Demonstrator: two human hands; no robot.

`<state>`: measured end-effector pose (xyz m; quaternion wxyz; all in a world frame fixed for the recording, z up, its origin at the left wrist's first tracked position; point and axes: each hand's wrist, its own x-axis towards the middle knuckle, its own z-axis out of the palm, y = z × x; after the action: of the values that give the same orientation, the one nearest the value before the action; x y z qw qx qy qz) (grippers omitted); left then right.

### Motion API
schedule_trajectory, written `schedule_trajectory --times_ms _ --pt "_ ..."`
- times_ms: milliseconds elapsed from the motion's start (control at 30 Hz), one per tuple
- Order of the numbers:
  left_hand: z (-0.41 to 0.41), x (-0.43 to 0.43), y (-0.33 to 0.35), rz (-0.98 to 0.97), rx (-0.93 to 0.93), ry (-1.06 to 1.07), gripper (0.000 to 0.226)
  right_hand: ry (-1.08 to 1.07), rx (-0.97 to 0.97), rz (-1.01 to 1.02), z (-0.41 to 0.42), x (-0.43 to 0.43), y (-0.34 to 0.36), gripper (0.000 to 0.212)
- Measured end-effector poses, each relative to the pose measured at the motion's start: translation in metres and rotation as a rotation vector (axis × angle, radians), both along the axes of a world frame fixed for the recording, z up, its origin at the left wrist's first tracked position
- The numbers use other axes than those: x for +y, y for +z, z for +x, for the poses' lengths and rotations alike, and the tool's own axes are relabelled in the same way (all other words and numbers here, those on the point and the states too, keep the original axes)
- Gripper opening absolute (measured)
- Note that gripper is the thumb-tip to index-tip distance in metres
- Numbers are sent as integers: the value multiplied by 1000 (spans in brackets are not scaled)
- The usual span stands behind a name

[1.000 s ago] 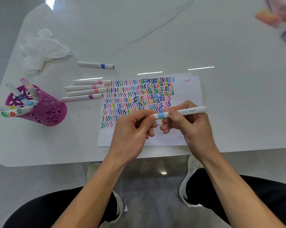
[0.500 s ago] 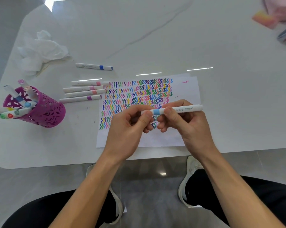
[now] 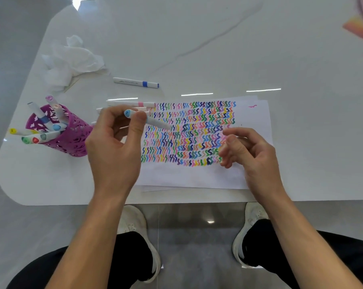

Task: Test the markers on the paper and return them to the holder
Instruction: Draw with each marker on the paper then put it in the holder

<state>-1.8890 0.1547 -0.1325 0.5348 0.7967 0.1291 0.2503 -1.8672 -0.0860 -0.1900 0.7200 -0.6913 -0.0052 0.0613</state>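
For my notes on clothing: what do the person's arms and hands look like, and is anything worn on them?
Both forearms are bare up to the frame edge; no sleeves show. The left hand and the right hand carry no gloves, and no rings, watch or bracelet can be seen.

The left hand point(image 3: 115, 147) covers most of the loose markers point(image 3: 134, 104) beside the paper. The held marker point(image 3: 155, 122) blurs at its far end. A pink object point(image 3: 360, 28) is cut off top right.

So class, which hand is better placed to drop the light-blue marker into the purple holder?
Left. The left hand already grips the light-blue marker and sits beside the purple holder; the right hand is empty, over the paper.
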Motion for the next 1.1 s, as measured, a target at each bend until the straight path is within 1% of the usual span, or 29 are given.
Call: schedule_trajectory --times_ms 167,267,367,433,533,633,733,933,1100 --pt "-7 14 6 138 -125 109 8 -56 7 -28 1 -1 -5 22" --pt "-12 24 11 234 -199 187 23 -92 0 -62 2 -2 -7 21" --pt "-16 36 16 318 -282 289 21 -100 -3 -78 2 -1 -8 21" --pt "-19 46 18 388 -302 340 23 -96 -10 -87 1 0 -9 21" --pt "-24 60 19 446 -265 359 28 -99 -31 -99 0 0 -10 24" --pt "-28 68 20 512 -230 384 29 -107 -39 -99 0 2 -11 31" --pt "-31 70 22 557 -189 381 30 -110 -39 -108 0 2 -12 33" --pt "-31 75 18 597 -70 391 30 -107 -42 -106 0 2 -14 33" --pt "-27 78 12 568 50 389 28 -101 -38 -104 0 2 -14 34"
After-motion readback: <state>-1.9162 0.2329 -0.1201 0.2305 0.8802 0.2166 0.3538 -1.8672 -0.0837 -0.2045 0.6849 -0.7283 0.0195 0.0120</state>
